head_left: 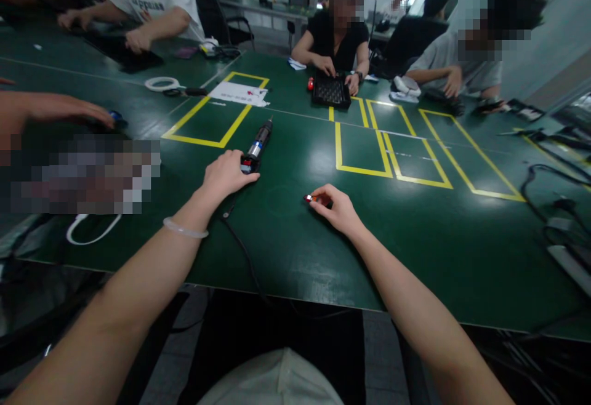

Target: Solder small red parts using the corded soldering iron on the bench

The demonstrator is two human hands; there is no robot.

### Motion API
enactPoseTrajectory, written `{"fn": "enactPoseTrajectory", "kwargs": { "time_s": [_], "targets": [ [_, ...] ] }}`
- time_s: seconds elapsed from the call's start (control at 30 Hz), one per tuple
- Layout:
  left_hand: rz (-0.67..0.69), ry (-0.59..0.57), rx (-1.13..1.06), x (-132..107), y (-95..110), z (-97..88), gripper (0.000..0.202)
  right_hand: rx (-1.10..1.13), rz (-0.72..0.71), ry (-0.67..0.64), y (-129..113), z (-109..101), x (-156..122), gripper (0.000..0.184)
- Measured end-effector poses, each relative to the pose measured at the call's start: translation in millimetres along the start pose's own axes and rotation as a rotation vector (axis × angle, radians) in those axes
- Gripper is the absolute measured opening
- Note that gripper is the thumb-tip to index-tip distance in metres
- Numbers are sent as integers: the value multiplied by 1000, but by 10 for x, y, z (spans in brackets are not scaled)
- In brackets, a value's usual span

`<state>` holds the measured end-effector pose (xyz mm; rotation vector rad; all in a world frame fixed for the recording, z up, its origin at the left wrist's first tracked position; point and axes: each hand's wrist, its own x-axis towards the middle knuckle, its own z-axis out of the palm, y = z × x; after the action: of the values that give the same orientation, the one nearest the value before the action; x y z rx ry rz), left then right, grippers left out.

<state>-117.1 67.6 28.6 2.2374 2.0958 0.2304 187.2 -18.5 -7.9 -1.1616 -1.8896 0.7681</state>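
Though beyond the right hand (pixel 336 208), 1 black tray (pixel 331 92), contents unclear.

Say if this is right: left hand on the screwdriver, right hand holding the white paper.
No: the head view shows the right hand with a small red-and-white item in its grip, not paper. The left hand is on the screwdriver.

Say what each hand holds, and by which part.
Left hand: screwdriver, by its rear end. Right hand: small red piece, pinched at one end.
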Motion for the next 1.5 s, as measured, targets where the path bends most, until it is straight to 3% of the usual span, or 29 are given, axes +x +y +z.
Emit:
{"fn": "enactPoseTrajectory", "kwargs": {
  "time_s": [0.3, 0.57, 0.87, 1.5],
  "targets": [
    [230, -5, 28, -313, 609, 40, 58, 38, -35, 28, -8, 28, 1, 18],
    [370, -31, -15, -507, 902, 90, 53, -73, -98, 44, -66, 37, 0, 10],
    [451, -36, -22, -591, 1002, 82, 47, -191, -83, -12, -48, 109, 30, 3],
    [358, -79, -48, -602, 1087, 82, 54, -197, -130, 2, -90, 60, 25, 16]
  ]
}}
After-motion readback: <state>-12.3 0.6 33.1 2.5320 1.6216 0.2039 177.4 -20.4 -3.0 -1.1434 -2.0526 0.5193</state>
